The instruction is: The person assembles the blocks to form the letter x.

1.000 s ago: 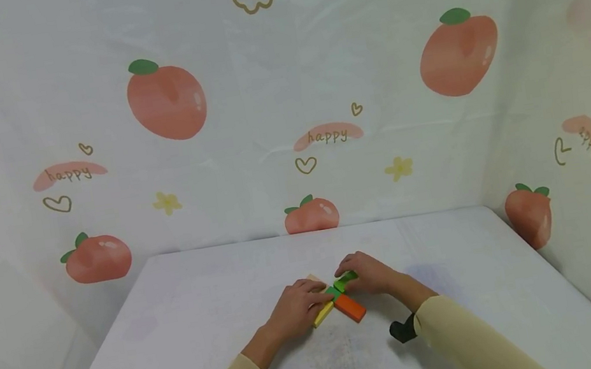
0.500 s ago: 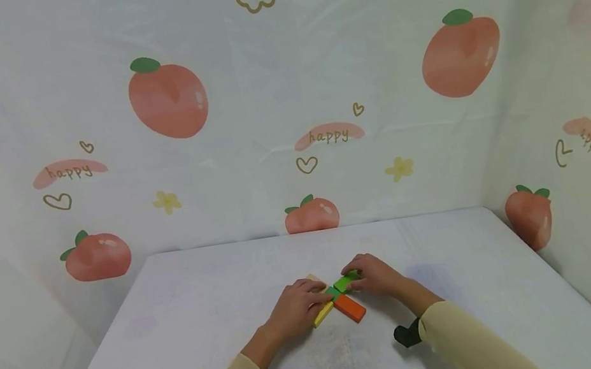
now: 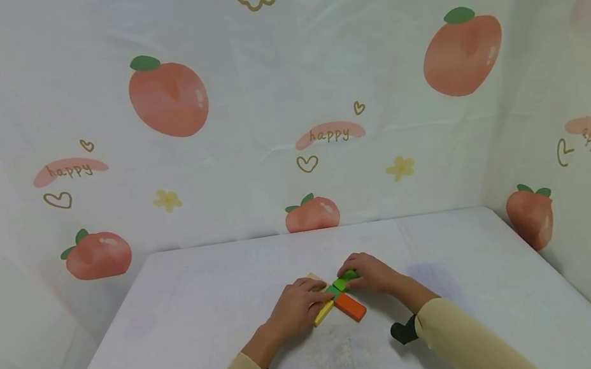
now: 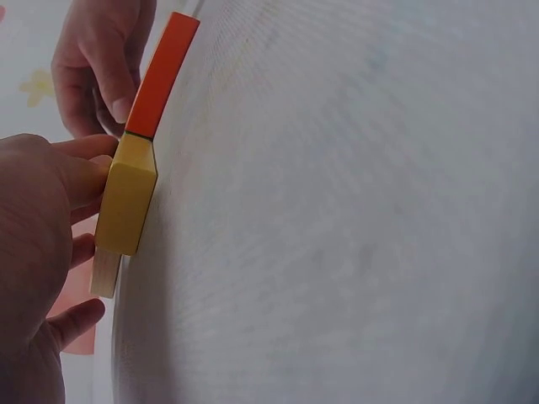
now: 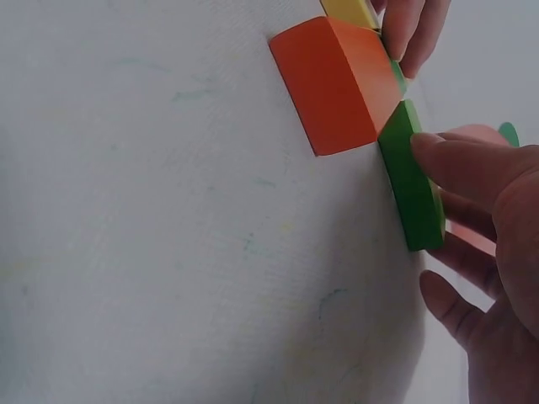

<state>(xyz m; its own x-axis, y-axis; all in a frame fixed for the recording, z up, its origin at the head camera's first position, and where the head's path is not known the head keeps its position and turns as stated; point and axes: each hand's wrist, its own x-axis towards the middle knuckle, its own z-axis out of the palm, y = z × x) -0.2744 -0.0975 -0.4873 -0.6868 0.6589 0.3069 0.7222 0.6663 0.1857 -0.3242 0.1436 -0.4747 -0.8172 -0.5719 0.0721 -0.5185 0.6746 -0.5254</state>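
Observation:
Near the middle of the table (image 3: 225, 325), colored blocks meet in a cross shape. My left hand (image 3: 292, 309) rests over its left side, thumb and fingers touching the blocks. Beneath it lie a yellow block (image 4: 125, 209) and a pale wooden block (image 4: 104, 273), partly covered. A darker green block (image 3: 334, 291) shows at the center by the left thumb. My right hand (image 3: 372, 273) pinches a bright green block (image 5: 411, 189) between thumb and fingers, its near end close to the center. Toward me, an orange block (image 3: 351, 307) lies flat, touched by neither hand.
A white cloth (image 3: 234, 91) printed with peaches and flowers hangs behind the table and along both sides. Black wrist-worn pieces jut out from beneath both beige sleeves (image 3: 473, 340) over the tabletop.
My right hand shifts slightly right, then back left toward the center, with the green block in its fingers. My left hand and the orange block stay in place.

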